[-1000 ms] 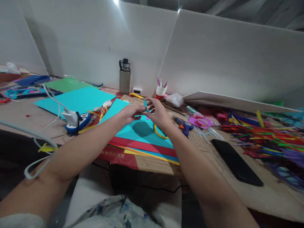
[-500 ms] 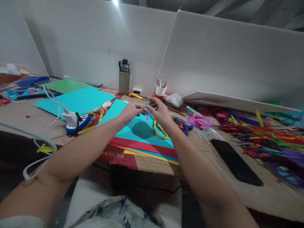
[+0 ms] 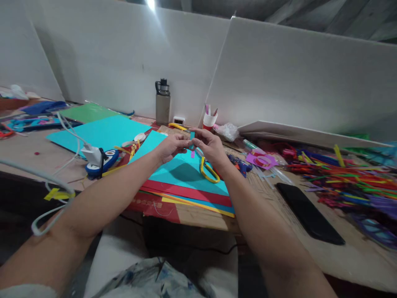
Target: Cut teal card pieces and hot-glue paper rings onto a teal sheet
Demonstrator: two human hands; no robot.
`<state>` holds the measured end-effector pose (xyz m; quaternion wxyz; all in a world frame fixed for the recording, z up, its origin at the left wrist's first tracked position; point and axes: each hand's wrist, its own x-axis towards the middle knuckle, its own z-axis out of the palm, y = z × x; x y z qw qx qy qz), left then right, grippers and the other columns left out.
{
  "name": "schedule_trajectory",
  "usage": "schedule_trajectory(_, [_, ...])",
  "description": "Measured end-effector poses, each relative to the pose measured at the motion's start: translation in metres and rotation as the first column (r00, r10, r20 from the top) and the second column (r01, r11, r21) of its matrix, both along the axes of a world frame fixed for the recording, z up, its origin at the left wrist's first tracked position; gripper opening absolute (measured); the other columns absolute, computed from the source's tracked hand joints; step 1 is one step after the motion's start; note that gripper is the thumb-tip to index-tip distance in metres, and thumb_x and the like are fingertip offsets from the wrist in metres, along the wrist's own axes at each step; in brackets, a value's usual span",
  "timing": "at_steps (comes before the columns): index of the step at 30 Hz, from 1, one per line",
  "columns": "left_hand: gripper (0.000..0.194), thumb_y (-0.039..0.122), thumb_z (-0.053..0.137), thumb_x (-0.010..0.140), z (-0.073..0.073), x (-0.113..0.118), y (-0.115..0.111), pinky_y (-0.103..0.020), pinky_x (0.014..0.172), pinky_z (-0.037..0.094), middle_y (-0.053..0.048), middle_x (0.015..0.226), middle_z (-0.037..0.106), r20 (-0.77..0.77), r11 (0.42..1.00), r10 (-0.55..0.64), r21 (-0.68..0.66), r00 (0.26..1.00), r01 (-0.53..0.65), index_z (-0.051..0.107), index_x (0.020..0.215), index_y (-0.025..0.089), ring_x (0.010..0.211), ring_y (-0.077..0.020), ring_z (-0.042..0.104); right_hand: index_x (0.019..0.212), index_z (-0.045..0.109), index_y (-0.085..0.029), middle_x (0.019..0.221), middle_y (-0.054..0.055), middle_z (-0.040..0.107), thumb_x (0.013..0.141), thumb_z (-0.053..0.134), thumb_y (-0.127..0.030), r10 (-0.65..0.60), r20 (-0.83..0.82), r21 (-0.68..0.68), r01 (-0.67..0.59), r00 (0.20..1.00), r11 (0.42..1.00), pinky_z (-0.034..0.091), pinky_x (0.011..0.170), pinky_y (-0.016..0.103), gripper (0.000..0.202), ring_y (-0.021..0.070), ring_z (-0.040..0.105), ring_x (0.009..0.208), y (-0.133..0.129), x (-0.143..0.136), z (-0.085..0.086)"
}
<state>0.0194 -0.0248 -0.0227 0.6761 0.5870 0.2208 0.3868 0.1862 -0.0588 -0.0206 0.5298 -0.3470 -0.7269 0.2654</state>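
Note:
Both my hands meet over a turquoise sheet that tops a stack of coloured sheets. Between them is a small teal strip, upright. My right hand pinches it between thumb and fingers. My left hand has its fingertips pressed together at the strip's left edge. A small pink piece shows just below the fingers. Yellow-handled scissors lie on the turquoise sheet beneath my right wrist, their blades partly hidden by the hand.
A bottle and a cup of pens stand at the back. Right are a glue gun, a black phone and many coloured pipe cleaners. Left, a power strip carries a white charger with cable.
The teal strip shows more fully and upright between my fingers. My right hand's fingers have shifted slightly; both hands stay in nearly the same place.

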Motion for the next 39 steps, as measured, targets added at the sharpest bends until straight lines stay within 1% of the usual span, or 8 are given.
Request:
schedule_trajectory(3, [0.029,0.032,0.081,0.061,0.0000,-0.0001,0.0018,-0.023,0.060,0.040,-0.002,0.071,0.063,0.007,1.000,0.000,-0.027,1.000,0.000,0.064,0.072,0.012,0.069,-0.0115,0.060,0.111,0.067,-0.020,0.082,0.002,0.060,0.084,0.061,-0.039,-0.139,0.081,0.095,0.131,0.987,0.987,0.046,0.068,0.028,0.033,0.0129,0.056,0.072,-0.0005,0.0007,-0.0006])
schedule_trajectory(6, [0.027,0.031,0.079,0.063,0.0014,-0.0011,0.0021,-0.024,0.061,0.040,-0.003,0.073,0.064,-0.015,1.000,0.004,-0.019,1.000,-0.004,0.066,0.076,0.011,0.072,-0.0128,0.062,0.108,0.068,-0.020,0.087,0.003,0.062,0.085,0.060,-0.040,-0.198,0.131,0.151,0.178,0.971,0.972,0.046,0.072,0.028,0.032,0.0134,0.056,0.077,-0.0013,0.0017,-0.0001])
schedule_trajectory(13, [0.014,0.024,0.071,0.063,0.0050,-0.0027,-0.0003,-0.024,0.058,0.036,-0.002,0.064,0.065,-0.212,0.986,0.074,0.159,0.974,-0.040,0.060,0.062,0.014,0.064,-0.0113,0.058,0.106,0.066,-0.016,0.090,0.005,0.065,0.088,0.053,-0.045,-0.176,0.013,0.043,0.175,0.984,0.984,0.047,0.069,0.026,0.036,0.0122,0.057,0.074,-0.0020,0.0028,0.0042])
schedule_trajectory(18, [0.007,0.019,0.063,0.060,0.0039,-0.0022,-0.0009,-0.024,0.059,0.036,-0.001,0.065,0.066,-0.308,0.971,0.103,0.236,0.946,-0.029,0.065,0.065,0.014,0.064,-0.0111,0.056,0.099,0.068,-0.016,0.081,0.003,0.064,0.087,0.054,-0.045,-0.202,0.104,-0.016,0.204,0.974,0.979,0.044,0.063,0.024,0.034,0.0112,0.054,0.068,0.0010,0.0048,0.0037])
schedule_trajectory(22, [0.008,0.022,0.066,0.061,0.0028,-0.0027,0.0004,-0.024,0.060,0.036,0.000,0.064,0.064,-0.306,0.969,0.101,0.247,0.947,-0.024,0.063,0.063,0.015,0.062,-0.0104,0.053,0.091,0.068,-0.016,0.072,0.001,0.057,0.087,0.051,-0.049,-0.158,0.032,-0.069,0.160,0.987,0.985,0.042,0.058,0.024,0.038,0.0100,0.052,0.062,0.0017,0.0050,0.0042])
schedule_trajectory(26, [0.015,0.026,0.070,0.062,0.0026,-0.0034,0.0015,-0.024,0.058,0.034,0.001,0.062,0.061,-0.283,0.974,0.063,0.225,0.957,0.002,0.060,0.062,0.015,0.059,-0.0088,0.049,0.090,0.067,-0.016,0.076,0.002,0.056,0.088,0.049,-0.051,-0.098,-0.094,-0.119,0.087,0.991,0.989,0.044,0.060,0.023,0.040,0.0093,0.053,0.064,-0.0005,0.0054,0.0069])
schedule_trajectory(32, [0.011,0.024,0.068,0.064,0.0035,-0.0046,0.0021,-0.026,0.060,0.035,-0.001,0.065,0.062,-0.245,0.981,0.017,0.192,0.969,0.031,0.062,0.065,0.015,0.064,-0.0108,0.053,0.094,0.069,-0.017,0.072,0.000,0.060,0.080,0.059,-0.035,-0.045,0.065,-0.128,0.053,0.997,0.990,0.042,0.060,0.024,0.025,0.0094,0.051,0.062,-0.0003,0.0047,0.0062])
schedule_trajectory(39, [0.013,0.027,0.068,0.066,0.0004,-0.0043,0.0036,-0.026,0.062,0.035,-0.002,0.071,0.067,-0.296,0.982,0.041,0.190,0.954,0.016,0.066,0.070,0.015,0.067,-0.0115,0.056,0.088,0.069,-0.015,0.069,0.000,0.062,0.075,0.058,-0.028,-0.096,0.042,-0.133,0.100,0.995,0.986,0.042,0.057,0.024,0.021,0.0097,0.052,0.059,0.0020,0.0015,0.0019])
